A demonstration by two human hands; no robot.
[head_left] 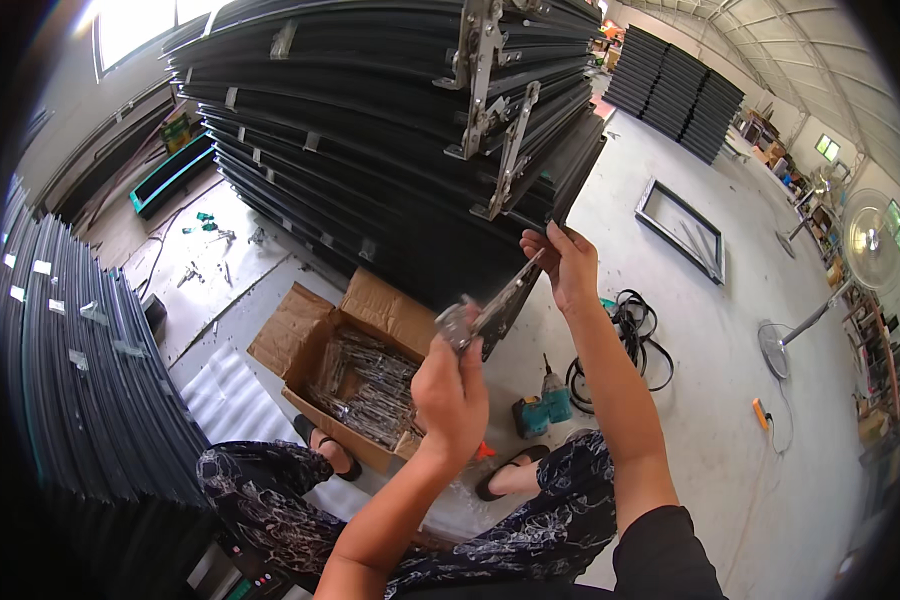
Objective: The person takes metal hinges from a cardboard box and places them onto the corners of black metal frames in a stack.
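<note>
My left hand [452,398] is closed around the near end of a silvery metal hinge arm [510,292], at a blurred shiny part. The arm slants up and away along the edge of a stack of black frames [370,190]. At its far end my right hand [573,268] has thumb and fingers pinched together by the frame edge; what they grip is hidden. More metal hinge arms [518,150] stick out from the frames above. Below my left hand, an open cardboard box [315,395] holds many similar metal hinge arms [375,385].
A teal cordless drill [542,405] stands by my foot, near a coiled black cable [635,345]. Another stack of dark frames [100,370] rises at the left. A single frame [682,228] lies on the floor at right, near a standing fan [775,348].
</note>
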